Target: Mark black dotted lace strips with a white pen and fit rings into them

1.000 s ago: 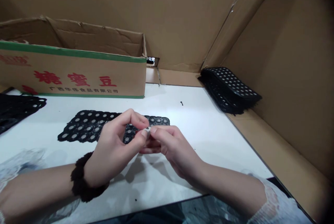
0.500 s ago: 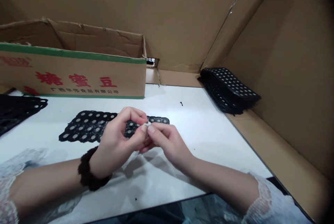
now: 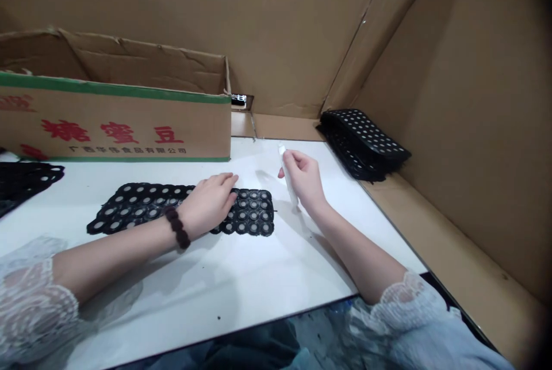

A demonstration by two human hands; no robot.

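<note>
Mid-frame, the left hand (image 3: 207, 203) lies open over the dotted black sheet (image 3: 254, 212); right of centre, the right hand (image 3: 305, 179) pinches a white stick (image 3: 290, 187). Light pressure could let the sheet slip; a loose pinch could drop the stick.

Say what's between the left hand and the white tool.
The head view shows the right end of the black dotted sheet, then white tabletop, between the left hand and the white tool.

Left fingers (image 3: 221, 187) over black sheet (image 3: 254, 213); right fingers (image 3: 290, 163) hold white tool (image 3: 291, 190).
</note>
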